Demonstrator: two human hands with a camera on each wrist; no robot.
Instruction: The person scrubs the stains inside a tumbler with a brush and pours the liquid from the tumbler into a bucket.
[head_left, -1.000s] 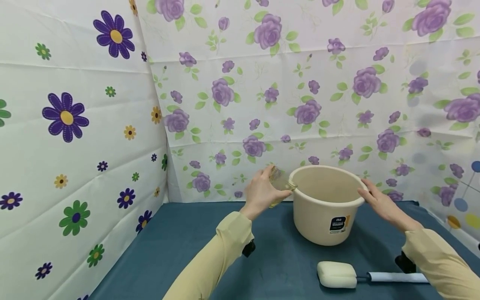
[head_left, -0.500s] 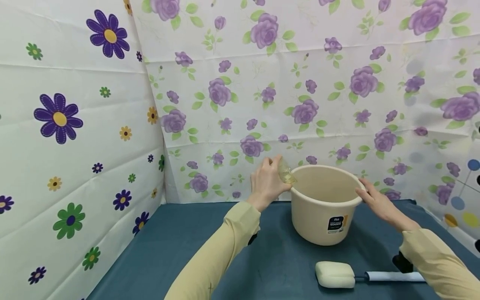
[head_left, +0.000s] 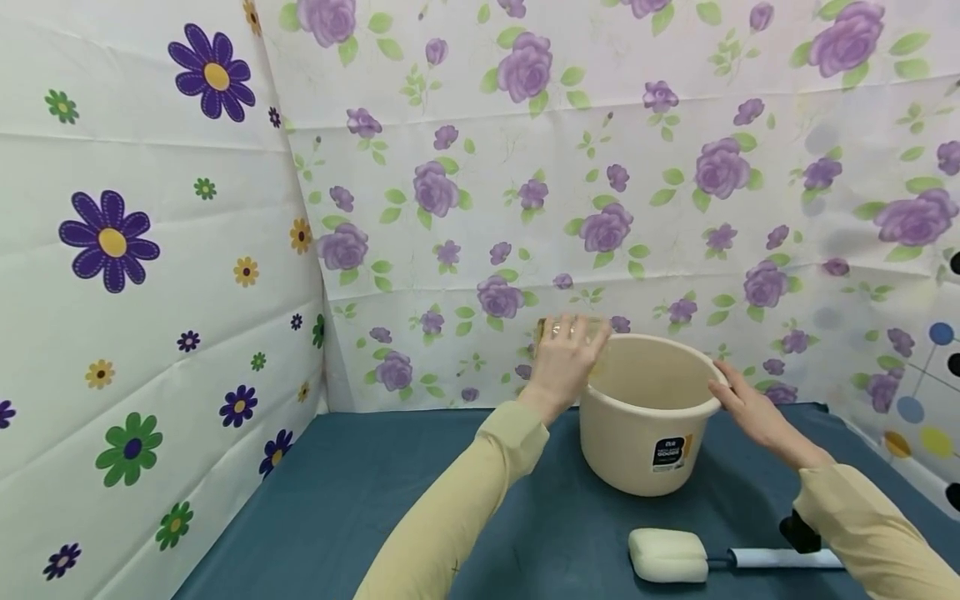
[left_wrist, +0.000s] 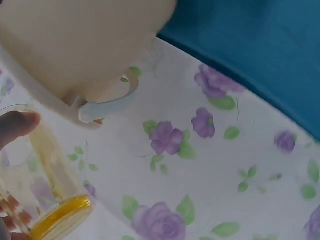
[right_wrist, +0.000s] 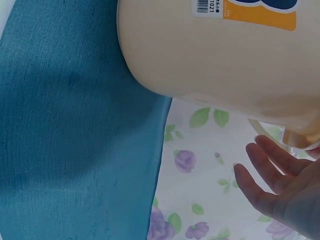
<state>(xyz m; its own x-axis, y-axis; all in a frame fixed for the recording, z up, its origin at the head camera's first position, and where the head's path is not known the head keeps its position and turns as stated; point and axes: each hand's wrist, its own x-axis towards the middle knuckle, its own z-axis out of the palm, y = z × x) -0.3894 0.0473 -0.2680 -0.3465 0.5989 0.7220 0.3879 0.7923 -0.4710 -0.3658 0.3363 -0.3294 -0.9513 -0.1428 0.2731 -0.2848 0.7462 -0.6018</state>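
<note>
My left hand (head_left: 562, 362) grips a clear glass (left_wrist: 57, 175) tipped almost on its side at the left rim of a beige plastic bucket (head_left: 637, 450). In the left wrist view, yellow liquid (left_wrist: 62, 215) shows near the glass's base, and a thumb lies along its wall. The bucket stands upright on the table, a dark label on its front. At the opposite side, my right hand (head_left: 761, 412) holds the rim, thumb over the edge. The right wrist view has several of its fingers (right_wrist: 267, 172) spread loosely below the bucket's side handle (right_wrist: 270, 131). The bucket's inner bottom is hidden.
A sponge brush (head_left: 667, 556) with a cream head and pale handle lies on the blue-covered table (head_left: 360, 500) in front of the bucket, partly under the right forearm. Floral sheets (head_left: 450, 167) close off the back and left sides.
My left hand has rolled over and shifted right, tipping the glass further toward the bucket's mouth. My right hand stays on the rim. The head view has turned slightly.
</note>
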